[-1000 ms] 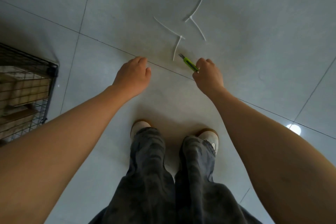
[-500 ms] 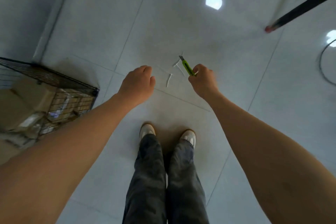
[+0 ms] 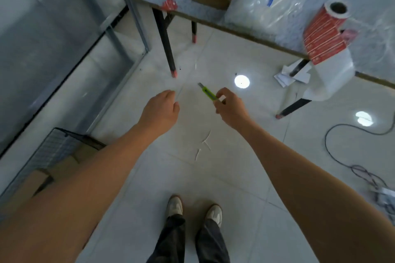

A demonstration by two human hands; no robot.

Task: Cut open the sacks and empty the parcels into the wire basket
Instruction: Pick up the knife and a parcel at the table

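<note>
Pinching the green knife [image 3: 208, 93], blade forward-left, the right grip [image 3: 232, 110] hovers; left grip [image 3: 160, 111], seemingly loose and empty, is nearer the wire basket [image 3: 55, 147].

Wire basket [image 3: 55, 149]: black mesh, on the floor at lower left, holding brown cardboard parcels [image 3: 66, 165]. Utility knife [image 3: 208, 92]: green, blade extended, pinched in right hand [image 3: 230, 109].

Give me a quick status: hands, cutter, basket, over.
Left hand loosely curled, nothing seen in it. Right hand pinches green cutter, blade out. Wire basket at left, boxes inside; no sack in view. Zip ties on floor ahead.
</note>
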